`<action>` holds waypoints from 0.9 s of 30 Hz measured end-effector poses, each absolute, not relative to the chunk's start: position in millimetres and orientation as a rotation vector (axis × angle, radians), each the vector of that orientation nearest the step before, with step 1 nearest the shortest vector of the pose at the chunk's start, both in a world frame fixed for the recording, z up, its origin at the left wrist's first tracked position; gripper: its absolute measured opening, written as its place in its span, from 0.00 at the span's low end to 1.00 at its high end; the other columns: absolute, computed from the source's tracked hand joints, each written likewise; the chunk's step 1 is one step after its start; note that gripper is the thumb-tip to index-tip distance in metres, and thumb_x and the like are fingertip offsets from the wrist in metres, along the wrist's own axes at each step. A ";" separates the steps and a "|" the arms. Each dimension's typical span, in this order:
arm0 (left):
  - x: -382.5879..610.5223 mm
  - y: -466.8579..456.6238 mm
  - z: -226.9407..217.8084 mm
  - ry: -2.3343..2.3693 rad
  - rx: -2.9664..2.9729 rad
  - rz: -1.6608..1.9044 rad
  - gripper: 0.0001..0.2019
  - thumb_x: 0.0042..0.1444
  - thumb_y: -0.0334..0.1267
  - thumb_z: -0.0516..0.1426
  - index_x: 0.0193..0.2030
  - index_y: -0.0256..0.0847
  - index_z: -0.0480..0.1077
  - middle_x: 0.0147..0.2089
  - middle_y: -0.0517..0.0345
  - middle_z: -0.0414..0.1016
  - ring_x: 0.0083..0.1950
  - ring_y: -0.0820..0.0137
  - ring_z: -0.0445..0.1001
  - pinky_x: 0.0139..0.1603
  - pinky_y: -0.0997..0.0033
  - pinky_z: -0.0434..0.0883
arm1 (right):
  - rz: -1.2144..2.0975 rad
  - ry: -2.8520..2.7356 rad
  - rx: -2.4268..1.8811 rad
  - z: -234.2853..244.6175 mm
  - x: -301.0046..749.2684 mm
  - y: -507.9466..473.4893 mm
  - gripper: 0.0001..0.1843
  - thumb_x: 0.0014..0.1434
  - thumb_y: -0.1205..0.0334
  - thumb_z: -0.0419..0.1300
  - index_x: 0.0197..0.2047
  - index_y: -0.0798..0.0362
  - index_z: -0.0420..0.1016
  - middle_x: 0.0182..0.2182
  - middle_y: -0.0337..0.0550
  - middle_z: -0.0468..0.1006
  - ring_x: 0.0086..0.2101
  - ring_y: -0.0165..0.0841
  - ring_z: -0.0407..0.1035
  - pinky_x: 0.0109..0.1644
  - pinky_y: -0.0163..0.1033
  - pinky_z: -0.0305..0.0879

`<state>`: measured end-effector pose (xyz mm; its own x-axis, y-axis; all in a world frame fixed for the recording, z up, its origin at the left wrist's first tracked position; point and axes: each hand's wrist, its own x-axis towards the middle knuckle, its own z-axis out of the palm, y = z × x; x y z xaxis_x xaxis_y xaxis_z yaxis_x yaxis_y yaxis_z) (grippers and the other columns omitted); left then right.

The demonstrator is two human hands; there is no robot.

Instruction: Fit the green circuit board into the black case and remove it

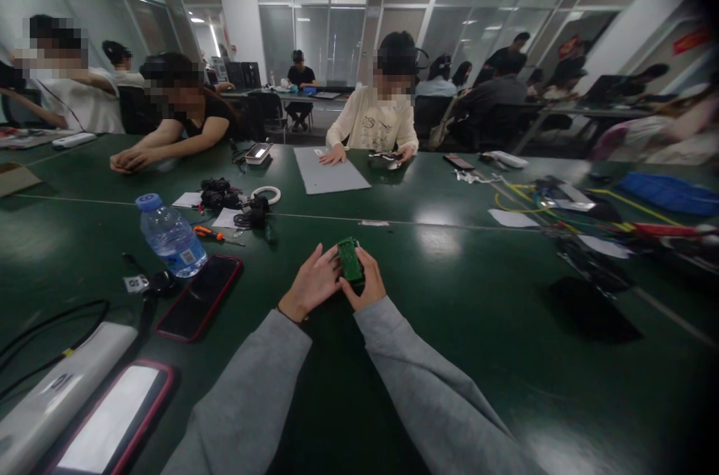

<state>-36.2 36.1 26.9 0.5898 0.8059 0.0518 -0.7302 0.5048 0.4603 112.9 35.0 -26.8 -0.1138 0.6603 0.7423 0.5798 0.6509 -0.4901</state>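
A small green circuit board [350,262] is held upright above the table, near the middle of the view. My right hand [368,282] grips it by its right side and lower edge, thumb in front. Beside the board's left edge is my left hand [310,282], palm turned up with fingers stretched out. Its fingertips reach the board's edge, and whether they bear any of its weight is hard to see. Beneath both hands lies the dark green tabletop [314,400].
To the left are a water bottle [171,239], a phone with a red case [201,299], an orange screwdriver [210,234] and a second phone [112,422]. Black cables [222,194] lie farther back. A person [374,119] sits opposite by a grey board [331,171]. Cables and a blue tray [671,192] are at right.
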 end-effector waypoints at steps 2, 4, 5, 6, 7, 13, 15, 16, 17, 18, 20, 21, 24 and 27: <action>-36.2 35.0 27.2 0.166 0.472 0.921 0.24 0.60 0.49 0.44 0.58 0.37 0.60 0.51 0.46 0.69 0.48 0.65 0.69 0.46 0.65 0.64 | 0.074 -1.759 -0.993 -24.9 111.9 34.6 0.36 0.50 0.65 0.57 0.62 0.56 0.50 0.56 0.55 0.57 0.56 0.42 0.54 0.58 0.52 0.58; -36.4 33.5 27.6 0.157 0.478 0.918 0.24 0.60 0.49 0.44 0.59 0.38 0.59 0.53 0.47 0.67 0.49 0.64 0.68 0.46 0.64 0.64 | 0.040 -1.722 -1.002 -23.3 111.2 34.1 0.37 0.50 0.65 0.57 0.62 0.58 0.49 0.54 0.56 0.58 0.55 0.43 0.54 0.58 0.52 0.58; -36.6 32.7 27.9 0.154 0.482 0.920 0.24 0.60 0.49 0.43 0.59 0.39 0.58 0.54 0.47 0.66 0.50 0.64 0.68 0.47 0.63 0.64 | 0.022 -1.700 -1.009 -22.9 111.0 33.9 0.37 0.50 0.66 0.56 0.62 0.58 0.49 0.54 0.56 0.58 0.55 0.43 0.54 0.58 0.53 0.57; -36.7 31.9 28.1 0.151 0.489 0.921 0.24 0.60 0.48 0.43 0.60 0.39 0.58 0.56 0.46 0.65 0.52 0.63 0.67 0.49 0.62 0.63 | 0.007 -1.677 -1.018 -22.8 111.0 33.7 0.37 0.50 0.66 0.56 0.62 0.59 0.48 0.53 0.57 0.58 0.55 0.43 0.54 0.57 0.53 0.57; -36.9 31.0 28.5 0.149 0.499 0.921 0.24 0.60 0.48 0.43 0.60 0.39 0.57 0.57 0.46 0.64 0.54 0.62 0.66 0.50 0.61 0.62 | 0.002 -1.656 -1.033 -23.2 111.3 33.6 0.37 0.50 0.66 0.56 0.61 0.59 0.49 0.52 0.57 0.59 0.54 0.43 0.54 0.57 0.53 0.57; -37.7 27.7 29.2 0.102 0.557 0.876 0.26 0.59 0.48 0.45 0.62 0.39 0.55 0.65 0.48 0.53 0.65 0.58 0.51 0.59 0.54 0.54 | 0.290 -1.407 -1.272 -36.4 120.9 38.2 0.37 0.50 0.56 0.58 0.60 0.60 0.52 0.52 0.57 0.60 0.51 0.43 0.59 0.55 0.52 0.59; -38.0 27.9 28.5 0.090 0.577 0.855 0.26 0.59 0.48 0.45 0.62 0.40 0.56 0.67 0.49 0.50 0.67 0.58 0.47 0.60 0.53 0.52 | 0.437 -1.291 -1.353 -42.5 126.6 42.7 0.39 0.47 0.51 0.61 0.58 0.59 0.55 0.49 0.56 0.64 0.48 0.43 0.63 0.52 0.52 0.62; -38.2 28.3 28.2 0.094 0.585 0.846 0.26 0.59 0.48 0.45 0.61 0.40 0.56 0.67 0.50 0.49 0.67 0.58 0.46 0.61 0.52 0.51 | 0.488 -1.252 -1.367 -45.1 129.4 45.3 0.39 0.46 0.49 0.62 0.57 0.58 0.57 0.48 0.55 0.66 0.46 0.42 0.64 0.51 0.51 0.63; -38.3 28.7 27.9 0.102 0.592 0.839 0.25 0.59 0.47 0.45 0.61 0.40 0.56 0.67 0.50 0.48 0.67 0.57 0.45 0.61 0.51 0.51 | 0.526 -1.231 -1.361 -47.3 131.8 47.9 0.39 0.44 0.47 0.63 0.56 0.57 0.58 0.46 0.54 0.67 0.45 0.42 0.65 0.50 0.50 0.64; -38.4 29.3 27.7 0.116 0.597 0.836 0.24 0.60 0.47 0.44 0.61 0.41 0.57 0.67 0.50 0.48 0.67 0.57 0.45 0.60 0.51 0.52 | 0.554 -1.221 -1.337 -48.9 133.8 50.3 0.39 0.43 0.47 0.64 0.55 0.57 0.60 0.45 0.53 0.68 0.45 0.41 0.66 0.49 0.49 0.65; -38.5 30.6 27.7 0.151 0.600 0.839 0.23 0.60 0.46 0.44 0.61 0.42 0.57 0.67 0.50 0.48 0.67 0.57 0.47 0.59 0.50 0.53 | 0.592 -1.182 -1.290 -50.3 136.2 54.0 0.38 0.42 0.46 0.64 0.53 0.57 0.61 0.44 0.53 0.69 0.43 0.40 0.67 0.47 0.48 0.66; -38.5 31.2 27.8 0.170 0.598 0.842 0.23 0.61 0.46 0.44 0.60 0.42 0.58 0.67 0.49 0.49 0.66 0.56 0.48 0.59 0.49 0.54 | 0.596 -1.143 -1.286 -50.2 137.0 55.0 0.38 0.42 0.46 0.64 0.53 0.57 0.62 0.43 0.53 0.70 0.42 0.40 0.67 0.45 0.47 0.67; -38.5 33.4 27.4 0.227 0.584 0.852 0.21 0.61 0.45 0.45 0.59 0.43 0.59 0.65 0.47 0.54 0.64 0.56 0.53 0.57 0.47 0.57 | 0.580 -1.017 -1.312 -47.2 142.3 56.0 0.37 0.44 0.45 0.63 0.52 0.59 0.63 0.40 0.52 0.70 0.35 0.37 0.69 0.38 0.44 0.70; -39.8 36.7 24.4 0.285 0.560 0.884 0.21 0.60 0.45 0.47 0.58 0.45 0.59 0.63 0.47 0.58 0.62 0.57 0.57 0.56 0.48 0.58 | 0.555 -0.953 -1.337 -42.0 159.3 56.2 0.38 0.43 0.45 0.64 0.53 0.59 0.63 0.37 0.50 0.71 0.31 0.35 0.69 0.33 0.41 0.69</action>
<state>-39.8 36.7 24.4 0.6095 0.7927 -0.0087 -0.6480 0.5045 0.5706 159.3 56.2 -42.0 0.5294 0.8089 0.2556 0.1771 0.1893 -0.9658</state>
